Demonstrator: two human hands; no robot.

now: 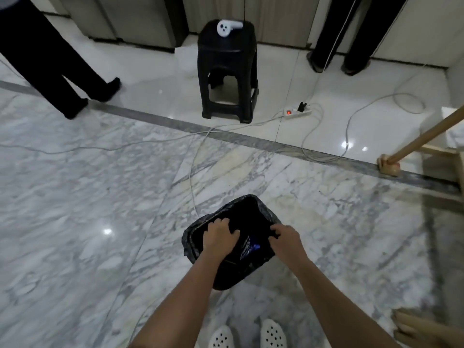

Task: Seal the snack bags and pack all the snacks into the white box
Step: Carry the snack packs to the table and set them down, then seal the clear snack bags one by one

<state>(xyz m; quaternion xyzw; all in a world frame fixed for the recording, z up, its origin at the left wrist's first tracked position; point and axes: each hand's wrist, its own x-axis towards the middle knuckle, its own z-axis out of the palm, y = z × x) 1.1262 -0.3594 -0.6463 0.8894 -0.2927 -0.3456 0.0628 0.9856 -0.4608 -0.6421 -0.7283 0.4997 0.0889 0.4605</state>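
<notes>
Both my hands grip the bin liner: left hand (219, 236) and right hand (285, 239) pinch its thin, floppy rim. Inside lies what may be a snack bag (248, 248), light, crinkly; I'd grasp its edge.

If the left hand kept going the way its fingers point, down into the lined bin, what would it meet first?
Probably the blue snack wrapper lying inside the black-bag-lined bin, just beyond the left hand. Depth inside the dark liner is unclear, so it might brush the bag first.
</notes>
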